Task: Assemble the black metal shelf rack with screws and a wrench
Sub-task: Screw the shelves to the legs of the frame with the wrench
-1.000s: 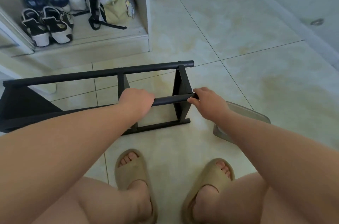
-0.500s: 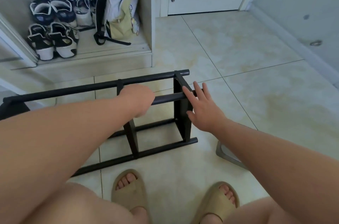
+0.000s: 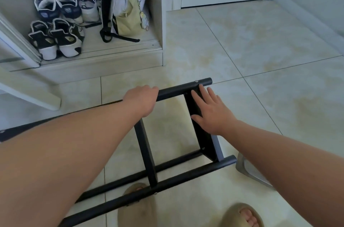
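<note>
Rack position: the black rack (image 3: 146, 152) stands on the tiled floor (image 3: 260, 50) in front of the person, with its lower rails close to the slippers (image 3: 137, 206).
Left hand: the left hand (image 3: 141, 97) is curled round the top rail (image 3: 175, 91) and grips it.
Right hand: the right hand (image 3: 211, 111) lies flat against the end panel (image 3: 207, 144), fingers straight and spread. It holds nothing.
Change: a second ago the right hand pinched the end of a rail. It has since let go and flattened onto the panel. The rack has tipped toward the person, so its near rails now sit by the feet.
Fastening: one screw head (image 3: 196, 81) shows at the end of the top rail. No wrench or loose screws are in view.
Assessment: the frame appears joined and is being turned or steadied, probably to check it or reach another joint.
Risk: only a flat palm steadies the end, so the rack could slide on the tile.
Surroundings: shoes (image 3: 55, 37) and a backpack (image 3: 126, 3) sit in the open cupboard behind.
</note>
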{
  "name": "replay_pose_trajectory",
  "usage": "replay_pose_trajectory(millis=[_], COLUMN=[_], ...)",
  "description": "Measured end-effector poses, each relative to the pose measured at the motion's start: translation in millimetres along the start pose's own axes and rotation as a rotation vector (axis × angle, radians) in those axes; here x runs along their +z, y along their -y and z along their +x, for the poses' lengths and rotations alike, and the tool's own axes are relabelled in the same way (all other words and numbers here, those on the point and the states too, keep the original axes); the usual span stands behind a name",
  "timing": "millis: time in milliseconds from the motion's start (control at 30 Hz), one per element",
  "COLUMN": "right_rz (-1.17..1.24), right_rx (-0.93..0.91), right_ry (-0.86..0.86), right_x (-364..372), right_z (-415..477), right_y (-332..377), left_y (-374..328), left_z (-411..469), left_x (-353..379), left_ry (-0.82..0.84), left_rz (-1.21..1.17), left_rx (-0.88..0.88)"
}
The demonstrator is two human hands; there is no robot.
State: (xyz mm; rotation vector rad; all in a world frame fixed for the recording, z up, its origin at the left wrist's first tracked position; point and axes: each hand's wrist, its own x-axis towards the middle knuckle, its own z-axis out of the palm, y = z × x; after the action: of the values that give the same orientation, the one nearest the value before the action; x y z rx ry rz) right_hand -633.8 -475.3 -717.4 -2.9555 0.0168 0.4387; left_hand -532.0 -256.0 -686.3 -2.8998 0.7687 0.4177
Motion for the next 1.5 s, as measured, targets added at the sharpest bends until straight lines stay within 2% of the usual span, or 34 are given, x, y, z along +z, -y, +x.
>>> replay_pose_trajectory(millis=[400, 667, 800, 1067, 1300, 1500], right_rz=[0.083, 0.127, 0.084, 0.115, 0.120, 0.107], right_rx=[0.015, 0.022, 0.023, 0.181, 0.374, 0.412], right_ry=[0.018, 0.036, 0.071, 0.161, 0.324, 0.447], right_x=[58, 56, 35, 9, 46, 102], right_z=[108, 101, 56, -79, -168, -169], right_y=[-26, -32, -55, -130, -202, -248], left_y=[13, 6, -20, -134, -247, -310], left_z=[86, 85, 64, 21, -17, -23], left_x=[72, 89, 76, 45, 66, 112], left_ry=[0.010, -0.116, -0.214, -0.235, -0.114, 0.046], left_rz=[-0.045, -0.029, -0.039, -0.041, 0.017, 0.113], left_rx=[-0.086, -0.109, 0.051, 0.435, 0.784, 0.942])
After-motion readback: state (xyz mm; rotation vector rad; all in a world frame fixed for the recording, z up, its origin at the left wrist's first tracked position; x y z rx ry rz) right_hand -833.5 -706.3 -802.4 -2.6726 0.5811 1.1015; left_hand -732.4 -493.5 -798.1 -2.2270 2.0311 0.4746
